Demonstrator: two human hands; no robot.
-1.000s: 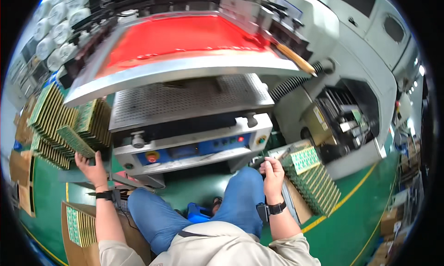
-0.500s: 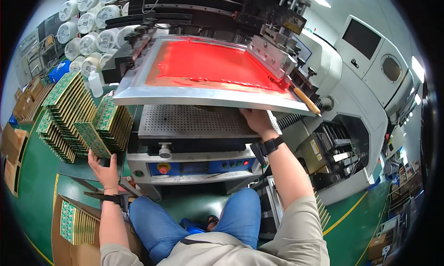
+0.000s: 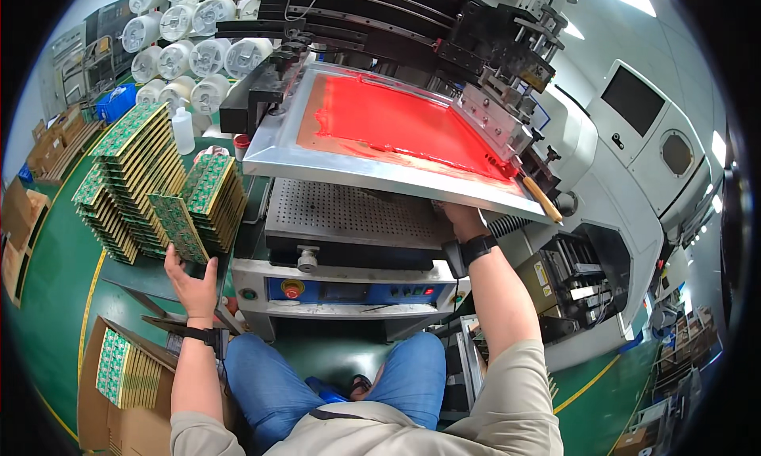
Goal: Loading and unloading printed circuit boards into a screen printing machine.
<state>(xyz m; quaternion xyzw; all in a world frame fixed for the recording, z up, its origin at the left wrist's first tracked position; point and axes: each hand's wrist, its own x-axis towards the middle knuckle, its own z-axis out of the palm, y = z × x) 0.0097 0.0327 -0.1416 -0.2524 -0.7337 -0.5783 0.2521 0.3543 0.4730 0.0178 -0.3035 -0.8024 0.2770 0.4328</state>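
Note:
I sit in front of a screen printing machine. Its raised metal frame carries a screen coated in red ink. Below it lies a perforated metal bed. My right hand reaches in under the frame's front edge onto the bed; its fingers are partly hidden and I cannot see what they hold. My left hand grips a green circuit board by its lower end, standing it upright beside stacks of green boards at the left.
A control panel with a red button faces my knees. White bottles line the back left. A cardboard box with green boards sits at lower left. A white machine cabinet stands on the right.
My right hand rose from the boards at my right side and reached under the raised frame onto the bed. My left hand stays on the green board. My view tilted upward.

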